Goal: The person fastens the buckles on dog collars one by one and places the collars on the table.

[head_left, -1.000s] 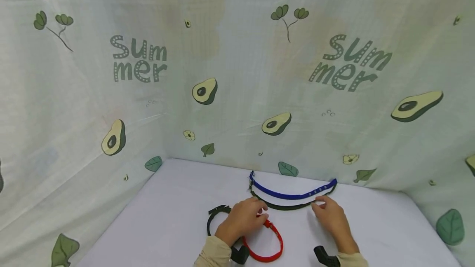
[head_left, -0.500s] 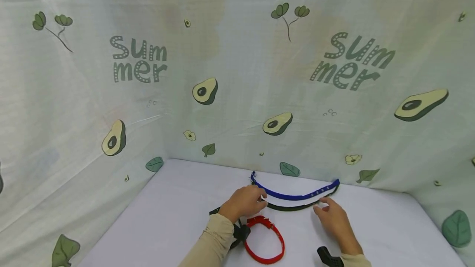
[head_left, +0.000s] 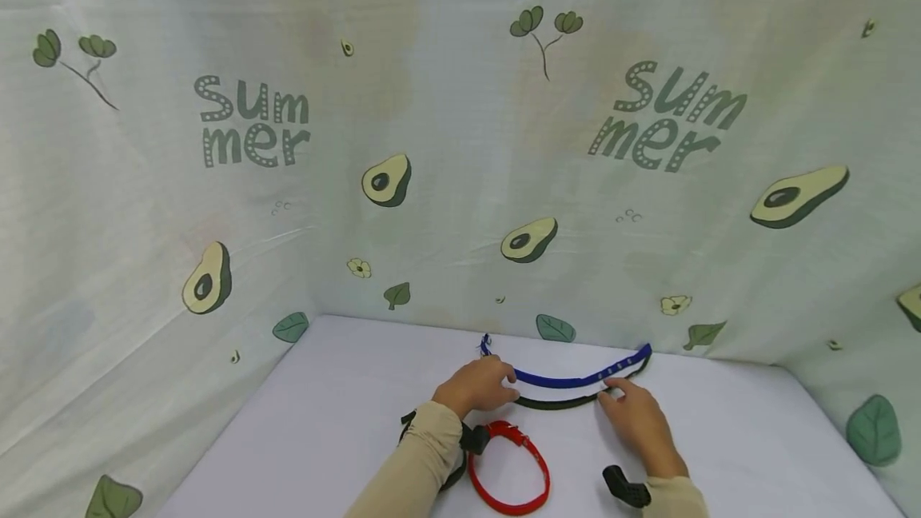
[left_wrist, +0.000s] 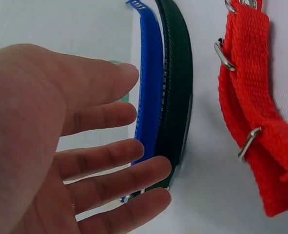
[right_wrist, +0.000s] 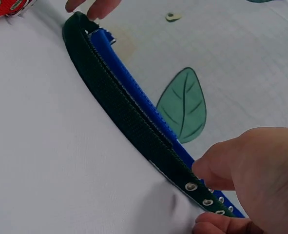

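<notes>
A blue collar (head_left: pixel 561 382) and a dark green collar (head_left: pixel 554 404) with eyelets lie stretched side by side in a shallow curve near the back of the table. My left hand (head_left: pixel 476 384) is at their left end; in the left wrist view its straight fingers (left_wrist: pixel 119 178) overlap the straps, with the thumb apart. At the other end, my right hand (head_left: pixel 636 418) holds the green collar by its eyelet part, the thumb (right_wrist: pixel 217 163) on the blue side and fingertips along the green edge. The left hand hides part of both straps.
A red collar (head_left: pixel 545 474) with metal rings lies looped nearer the front. Left of it is a black collar (head_left: pixel 455 476), partly covered by my left sleeve (head_left: pixel 413 462). A printed cloth (head_left: pixel 446 102) hangs along the back and sides of the white table (head_left: pixel 345 390).
My left hand has moved from above the red and black collars up and back to the left end of the blue and green ones. The right hand stays at their right end.
</notes>
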`<state>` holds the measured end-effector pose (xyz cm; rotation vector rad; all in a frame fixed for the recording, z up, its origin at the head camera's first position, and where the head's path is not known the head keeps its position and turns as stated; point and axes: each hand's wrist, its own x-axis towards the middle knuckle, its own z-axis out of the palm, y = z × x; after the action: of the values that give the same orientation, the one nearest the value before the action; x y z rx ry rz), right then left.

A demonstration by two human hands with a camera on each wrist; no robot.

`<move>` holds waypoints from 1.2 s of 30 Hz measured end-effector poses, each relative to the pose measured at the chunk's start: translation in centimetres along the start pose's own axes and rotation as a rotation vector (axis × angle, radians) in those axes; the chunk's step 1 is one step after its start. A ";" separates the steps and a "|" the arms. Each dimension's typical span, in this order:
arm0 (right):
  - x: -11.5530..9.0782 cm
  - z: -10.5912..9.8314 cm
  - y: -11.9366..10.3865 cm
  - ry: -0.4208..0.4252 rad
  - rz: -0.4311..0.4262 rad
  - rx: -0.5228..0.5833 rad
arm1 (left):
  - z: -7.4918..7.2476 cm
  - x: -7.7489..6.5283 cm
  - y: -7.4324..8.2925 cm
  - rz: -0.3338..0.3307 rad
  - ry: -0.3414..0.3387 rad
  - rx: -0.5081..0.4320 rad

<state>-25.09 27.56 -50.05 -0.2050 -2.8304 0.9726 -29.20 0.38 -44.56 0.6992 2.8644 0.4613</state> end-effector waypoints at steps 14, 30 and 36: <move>0.5 -0.6 0.0 0.010 0.016 -0.047 | 0.1 1.5 -1.0 -0.003 -0.019 0.029; -0.3 -0.3 0.5 0.065 -0.072 -0.041 | 0.7 2.1 -2.3 0.002 0.009 0.104; -0.9 0.1 0.8 0.112 -0.024 -0.034 | 0.4 1.3 -2.8 0.029 0.068 0.057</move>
<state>-24.15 27.90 -50.72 -0.2211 -2.7428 0.8793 -31.46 -1.21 -45.98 0.7500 2.9451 0.4159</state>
